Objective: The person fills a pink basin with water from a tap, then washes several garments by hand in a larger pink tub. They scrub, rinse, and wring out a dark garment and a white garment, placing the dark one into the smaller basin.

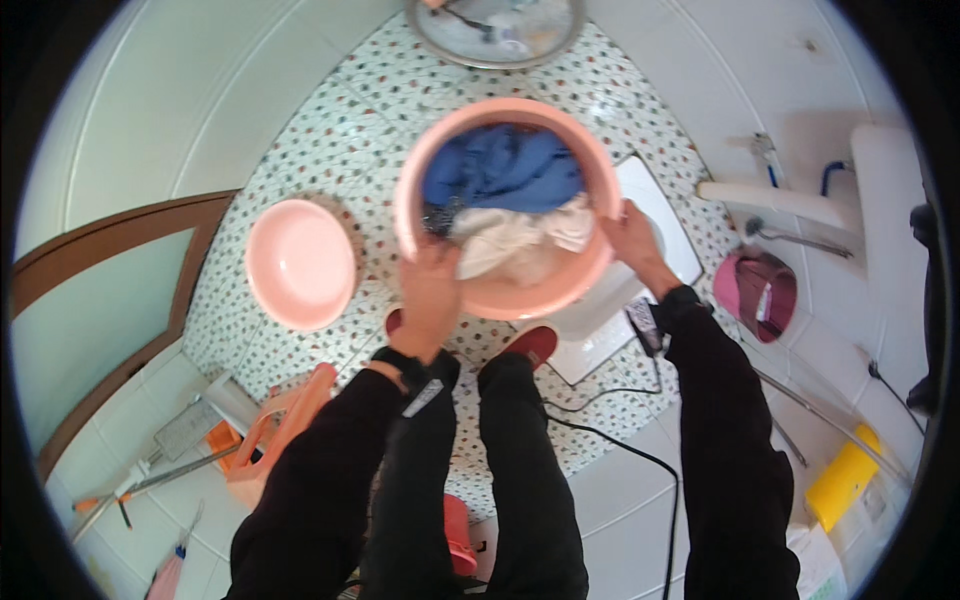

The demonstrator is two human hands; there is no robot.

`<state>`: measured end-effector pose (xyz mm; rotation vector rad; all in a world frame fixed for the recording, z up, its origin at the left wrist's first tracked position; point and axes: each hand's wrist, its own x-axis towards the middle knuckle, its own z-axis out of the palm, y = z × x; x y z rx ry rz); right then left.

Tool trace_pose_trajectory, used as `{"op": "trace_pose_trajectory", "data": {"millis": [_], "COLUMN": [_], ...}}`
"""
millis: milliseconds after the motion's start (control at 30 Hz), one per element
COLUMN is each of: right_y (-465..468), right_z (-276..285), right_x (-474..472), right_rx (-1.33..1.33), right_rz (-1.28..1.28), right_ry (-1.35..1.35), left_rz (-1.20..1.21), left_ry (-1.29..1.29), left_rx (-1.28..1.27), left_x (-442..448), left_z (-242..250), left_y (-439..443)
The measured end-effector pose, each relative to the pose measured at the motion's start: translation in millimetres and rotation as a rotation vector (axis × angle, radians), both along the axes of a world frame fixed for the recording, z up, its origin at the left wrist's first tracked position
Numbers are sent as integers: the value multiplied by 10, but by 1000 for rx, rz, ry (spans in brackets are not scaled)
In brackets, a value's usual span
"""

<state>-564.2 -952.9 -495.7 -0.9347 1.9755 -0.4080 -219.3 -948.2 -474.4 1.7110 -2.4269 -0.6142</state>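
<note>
Before me is a large pink plastic basin (510, 306) with laundry in it. Blue cloth (502, 169) fills its far half, and cream-white cloth (495, 240) lies nearer, partly blurred. A small dark speckled item (442, 217) sits at the left inside wall. My left hand (429, 300) is at the basin's near left rim, blurred, its fingertips reaching over the edge. On the right side my right hand (636, 240) grips the rim, thumb towards the inside. The basin overlaps part of a white squat toilet (600, 337) set in the floor.
A smaller pink basin (300, 262) stands to the left on the speckled tile floor. Beyond the large basin is a metal-rimmed round basin (495, 60). An orange stool (281, 427) and a mop (187, 427) are at lower left. A pink bin (754, 292) stands at the right wall.
</note>
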Motion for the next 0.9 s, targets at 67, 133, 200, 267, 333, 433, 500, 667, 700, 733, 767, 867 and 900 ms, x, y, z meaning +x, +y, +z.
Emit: {"op": "trace_pose_trajectory", "data": {"millis": [67,133,200,267,333,433,500,667,700,733,767,867,900], "right_y": [87,154,220,272,342,362,367,188,154,142,145,114,118], "right_z": [14,70,174,317,486,684,766,737,669,600,531,324,298], "right_x": [-106,-154,-127,-21,183,609,887,1027,1004,956,888,728,694], "right_rx": [12,2,-30,-129,-294,-214,-188,-7,-89,-89,-93,-80,-154], "right_rz": [-95,-79,24,208,147,112,102,-127,27,173,153,57,-32], "right_ry": [-112,-128,44,416,349,138,-34,-405,-229,-43,-152,-335,-332], "left_rz": [-50,-62,-108,-165,-101,-95,-130,-212,-229,-200,-169,17,79], "left_ry": [-1,-76,-84,-50,85,277,398,567,612,616,632,563,520], "left_rx": [-73,-36,-27,21,245,313,312,328,312,304,280,400,496], "left_x": [-157,-282,-368,-417,-433,-370,-341,-322,-357,-395,-429,-502,-519], "left_z": [68,176,309,459,631,914,1089,1337,1345,1346,1340,1310,1309], "left_y": [58,92,76,26,-24,-105,-157,-229,-215,-187,-157,-79,-55]}}
